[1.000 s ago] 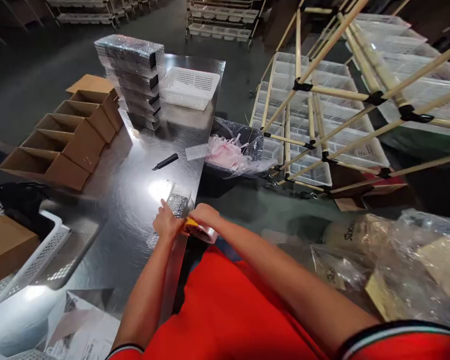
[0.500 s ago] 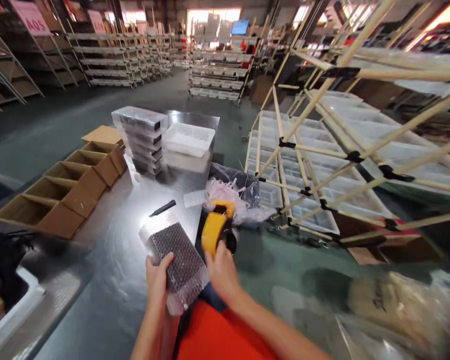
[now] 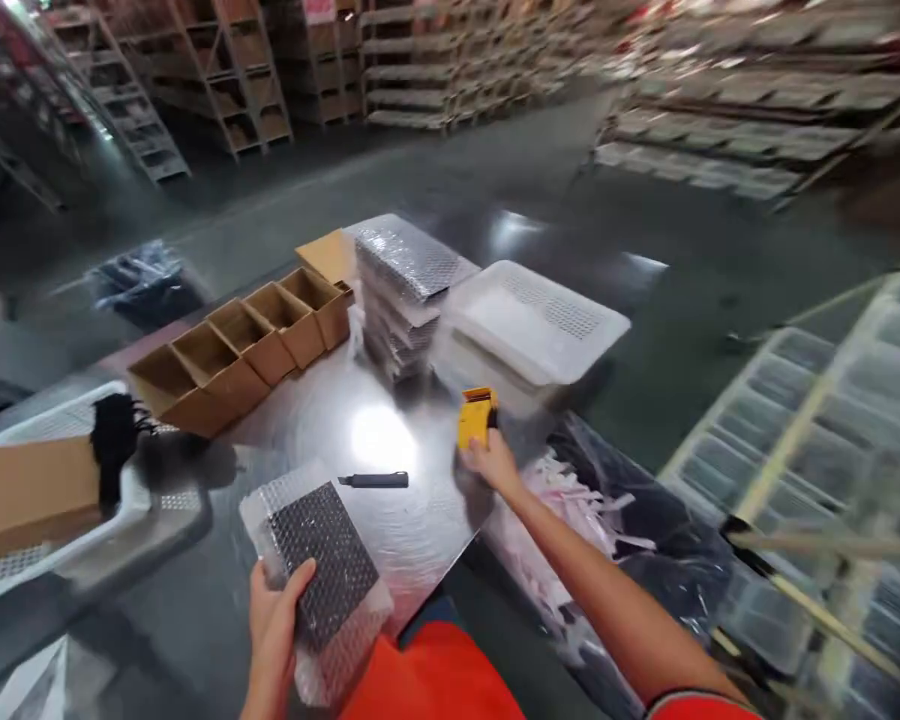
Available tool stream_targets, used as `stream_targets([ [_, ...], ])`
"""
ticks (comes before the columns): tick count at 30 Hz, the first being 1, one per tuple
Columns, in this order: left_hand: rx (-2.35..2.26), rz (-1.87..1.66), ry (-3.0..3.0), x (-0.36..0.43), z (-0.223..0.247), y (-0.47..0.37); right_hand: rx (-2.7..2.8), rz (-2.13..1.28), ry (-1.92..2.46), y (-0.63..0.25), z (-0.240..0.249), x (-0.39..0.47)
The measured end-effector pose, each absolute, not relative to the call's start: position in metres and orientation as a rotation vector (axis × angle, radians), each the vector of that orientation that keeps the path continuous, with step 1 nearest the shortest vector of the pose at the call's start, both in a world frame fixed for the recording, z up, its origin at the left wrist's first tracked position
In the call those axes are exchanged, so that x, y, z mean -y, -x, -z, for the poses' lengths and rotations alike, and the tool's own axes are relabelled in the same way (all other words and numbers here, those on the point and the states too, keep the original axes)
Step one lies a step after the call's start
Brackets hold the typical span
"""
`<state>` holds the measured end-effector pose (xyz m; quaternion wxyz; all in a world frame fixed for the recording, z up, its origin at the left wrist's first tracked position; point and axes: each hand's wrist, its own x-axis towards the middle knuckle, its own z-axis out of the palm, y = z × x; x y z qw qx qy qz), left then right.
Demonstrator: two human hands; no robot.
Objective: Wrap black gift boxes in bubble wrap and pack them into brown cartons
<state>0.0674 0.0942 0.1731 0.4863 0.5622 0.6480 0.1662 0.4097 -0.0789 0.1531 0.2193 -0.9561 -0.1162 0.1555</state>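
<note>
My left hand (image 3: 276, 615) grips the left edge of a dark flat item in bubble wrap (image 3: 324, 560), thumb on top and fingers beneath. Clear wrap sticks out past the dark part at both ends. Out over the right side of the metal table (image 3: 435, 530), my right hand (image 3: 493, 462) is closed on a yellow tape dispenser (image 3: 475, 418); its lower part is hidden by the fingers. A dark utility knife (image 3: 375, 480) lies on the table between the two hands, touched by neither.
A stack of bubble-wrapped packs (image 3: 405, 290) stands at the table's far side beside white plastic baskets (image 3: 532, 320). Open cardboard boxes (image 3: 240, 340) line the left. A dark bag of pale strips (image 3: 562, 520) hangs at the right edge. Racks with clear bins (image 3: 780, 430) stand right.
My right hand has carried the tape dispenser away from the wrapped item, forward over the table. My left hand still holds the wrapped item. The head view has turned left.
</note>
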Motion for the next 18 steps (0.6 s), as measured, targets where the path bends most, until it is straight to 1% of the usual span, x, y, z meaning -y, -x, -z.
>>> stream_targets([
  [3,-1.519,-0.499,-0.795,-0.083,-0.187,-0.080,0.389,-0.510,2.762,-0.475,-0.127,0.083],
  [5,-1.508,-0.569,-0.591,-0.079,-0.195,-0.082,0.462,-0.531,2.823,-0.500,-0.111,0.088],
  [6,-1.518,-0.596,-0.532,-0.077,-0.198,-0.083,0.465,-0.484,2.843,-0.507,-0.105,0.087],
  [8,-1.533,-0.635,-0.454,-0.076,-0.202,-0.084,0.423,-0.276,2.794,-0.504,-0.100,0.076],
  [9,-1.534,-0.655,-0.436,-0.075,-0.203,-0.085,0.420,-0.188,2.696,-0.492,-0.100,0.064],
  [10,-1.535,-0.676,-0.428,-0.075,-0.204,-0.088,0.451,-0.174,2.545,-0.473,-0.103,0.050],
  [11,-1.533,-0.701,-0.432,-0.075,-0.205,-0.090,0.516,-0.257,2.354,-0.447,-0.106,0.034],
  [12,-1.527,-0.721,-0.442,-0.074,-0.206,-0.093,0.604,-0.454,2.120,-0.417,-0.111,0.018],
  [14,-1.495,-0.742,-0.447,-0.072,-0.209,-0.098,0.688,-1.006,1.618,-0.350,-0.122,-0.010],
  [16,-1.420,-0.739,-0.421,-0.068,-0.214,-0.096,0.590,-1.457,1.239,-0.290,-0.134,-0.025],
  [18,-1.323,-0.732,-0.406,-0.064,-0.217,-0.089,0.444,-1.725,0.978,-0.251,-0.146,-0.028],
])
